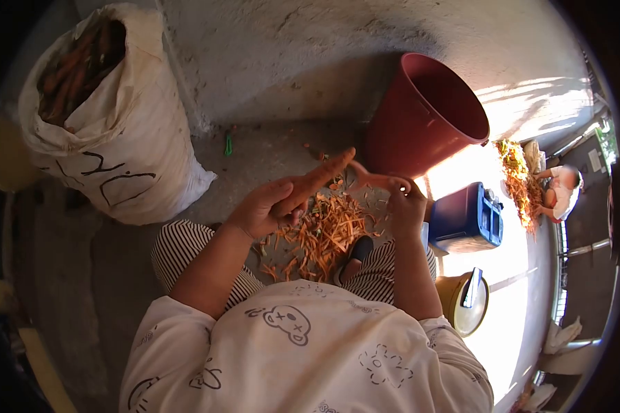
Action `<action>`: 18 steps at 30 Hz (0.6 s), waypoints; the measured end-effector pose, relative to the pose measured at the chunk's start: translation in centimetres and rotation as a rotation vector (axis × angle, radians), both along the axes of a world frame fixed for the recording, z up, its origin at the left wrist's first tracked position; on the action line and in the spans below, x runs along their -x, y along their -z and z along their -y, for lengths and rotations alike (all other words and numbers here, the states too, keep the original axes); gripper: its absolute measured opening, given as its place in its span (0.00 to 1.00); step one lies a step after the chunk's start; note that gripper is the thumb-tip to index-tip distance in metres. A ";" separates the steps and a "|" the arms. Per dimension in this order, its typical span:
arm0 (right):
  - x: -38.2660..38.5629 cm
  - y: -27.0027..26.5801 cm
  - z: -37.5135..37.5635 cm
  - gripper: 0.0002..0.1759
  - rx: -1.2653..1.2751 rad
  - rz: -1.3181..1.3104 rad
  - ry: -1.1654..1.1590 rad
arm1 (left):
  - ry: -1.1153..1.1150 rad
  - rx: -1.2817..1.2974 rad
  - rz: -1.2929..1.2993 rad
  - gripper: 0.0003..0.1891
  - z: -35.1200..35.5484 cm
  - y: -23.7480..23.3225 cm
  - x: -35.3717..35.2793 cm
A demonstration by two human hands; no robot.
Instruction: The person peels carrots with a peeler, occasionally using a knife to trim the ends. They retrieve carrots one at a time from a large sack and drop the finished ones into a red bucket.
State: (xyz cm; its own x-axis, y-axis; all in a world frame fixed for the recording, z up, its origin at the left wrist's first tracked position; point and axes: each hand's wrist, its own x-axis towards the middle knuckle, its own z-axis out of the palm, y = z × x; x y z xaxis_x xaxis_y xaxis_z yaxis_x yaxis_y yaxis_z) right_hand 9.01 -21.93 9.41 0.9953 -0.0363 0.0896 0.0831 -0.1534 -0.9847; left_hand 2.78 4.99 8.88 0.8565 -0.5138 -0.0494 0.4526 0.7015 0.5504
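Note:
A carrot (322, 175) sticks out from my left hand (263, 208), whose fingers are wrapped around its thick end. Its tip points up and to the right. My right hand (406, 208) is closed on the handle of a pale orange peeler (380, 180). The peeler's forked head is right beside the carrot's tip. Below both hands, a loose heap of orange peelings (332, 224) lies on the floor between my legs.
A white sack (134, 168) full of carrots (83, 72) stands at left. A dark red bucket (406, 117) leans ahead, near the wall. At right are a blue jerrycan (455, 224) and a yellowish bucket (453, 303). Farther off, a person (565, 193) sits by another pile (519, 182).

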 end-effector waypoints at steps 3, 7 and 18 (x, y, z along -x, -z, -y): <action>0.3 -4.8 -1.2 0.08 -0.587 -0.240 0.055 | -0.053 0.062 -0.238 0.17 1.5 0.9 0.1; -0.7 -4.8 -1.0 0.08 -0.846 -0.171 -0.155 | -0.007 0.046 -0.353 0.16 2.1 2.3 0.3; 0.4 -4.6 -5.5 0.10 -0.107 -0.245 -0.654 | -0.039 0.100 -0.455 0.15 4.1 0.9 1.4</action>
State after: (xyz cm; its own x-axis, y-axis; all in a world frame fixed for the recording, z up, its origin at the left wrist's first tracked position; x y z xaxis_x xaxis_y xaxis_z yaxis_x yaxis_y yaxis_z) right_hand 8.66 -16.42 14.02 0.8072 0.5798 -0.1107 -0.1009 -0.0493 -0.9937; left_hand 1.39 0.88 7.99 0.7782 -0.5028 -0.3763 0.6044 0.7624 0.2313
